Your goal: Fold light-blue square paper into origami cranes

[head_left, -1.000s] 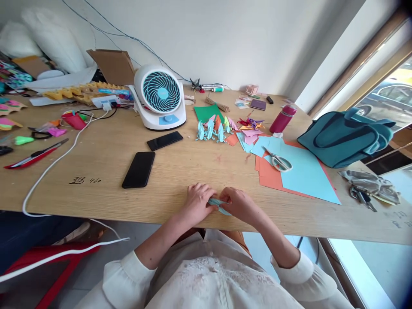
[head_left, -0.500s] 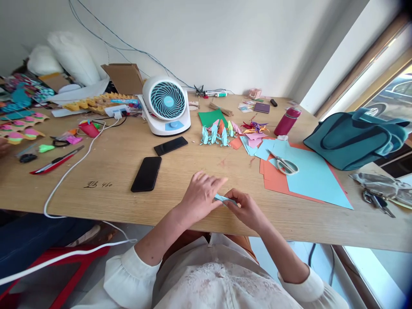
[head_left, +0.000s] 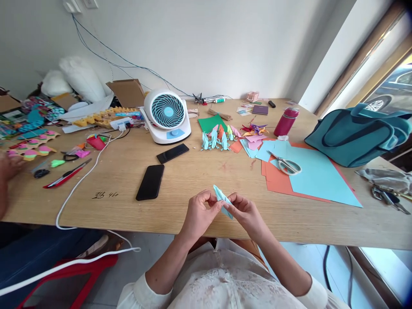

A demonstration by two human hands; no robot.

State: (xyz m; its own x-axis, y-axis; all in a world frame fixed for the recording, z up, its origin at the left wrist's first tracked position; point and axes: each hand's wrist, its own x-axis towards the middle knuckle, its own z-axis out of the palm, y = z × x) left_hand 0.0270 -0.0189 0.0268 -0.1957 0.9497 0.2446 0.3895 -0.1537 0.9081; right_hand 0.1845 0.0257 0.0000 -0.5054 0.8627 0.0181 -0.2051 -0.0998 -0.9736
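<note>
While your left hand [head_left: 200, 213] pinches one side of a folded blue paper [head_left: 219, 194], your right hand [head_left: 247, 213] grips the other.
The paper slants between both hands, near your edge of the desk [head_left: 183, 182]; a black phone [head_left: 150, 182] lies left of your left hand, scissors [head_left: 289, 166] ahead and right of your right.

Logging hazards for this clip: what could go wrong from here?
1. The folded blue paper is pinched by both the left hand and right hand; uneven pulling might tear or miscrease it.
2. The fan stands near the small paper figures; if it blows their way, they might scatter. Can't tell whether it's running.
3. The scissors lie on the large blue sheet; dragging that sheet could shift them.
</note>
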